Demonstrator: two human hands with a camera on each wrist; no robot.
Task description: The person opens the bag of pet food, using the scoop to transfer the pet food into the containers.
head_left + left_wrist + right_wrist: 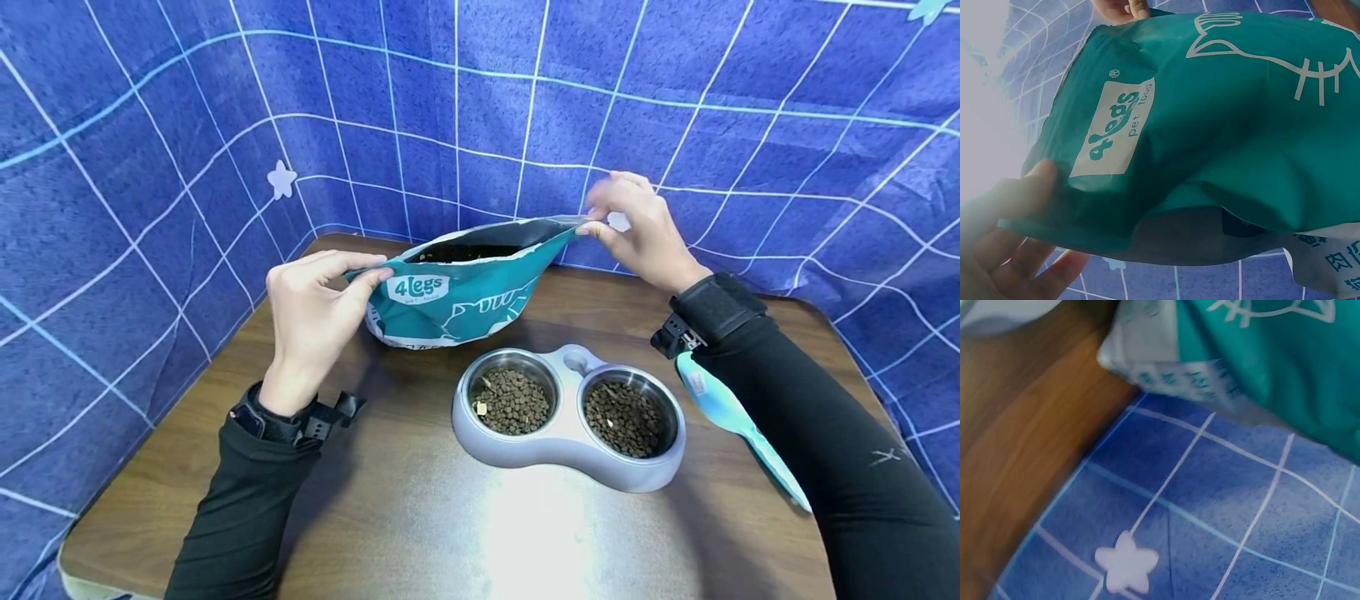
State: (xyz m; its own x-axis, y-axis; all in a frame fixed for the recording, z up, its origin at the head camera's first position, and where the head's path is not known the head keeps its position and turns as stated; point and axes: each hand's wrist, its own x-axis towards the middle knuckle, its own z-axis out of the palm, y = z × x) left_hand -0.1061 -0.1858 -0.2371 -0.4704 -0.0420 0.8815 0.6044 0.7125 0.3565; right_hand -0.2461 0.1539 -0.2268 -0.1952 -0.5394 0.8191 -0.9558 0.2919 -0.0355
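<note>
A teal pet-food bag (457, 292) stands at the back of the wooden table (397, 517), its top open and dark kibble showing inside. My left hand (318, 312) pinches the bag's left top corner between thumb and fingers. My right hand (637, 229) pinches the right top corner. Seen from the left wrist, the bag (1210, 125) fills the frame, with my left hand (1016, 237) on its edge and the right hand's fingertips (1122, 9) at the far corner. The right wrist view shows only the bag's bottom (1241, 350) and the backdrop; the hand itself is hidden.
A grey double pet bowl (566, 417) sits in front of the bag, both steel cups filled with kibble. A light blue scoop (738, 425) lies on the table under my right forearm. A blue grid-patterned cloth (480, 100) surrounds the table on three sides.
</note>
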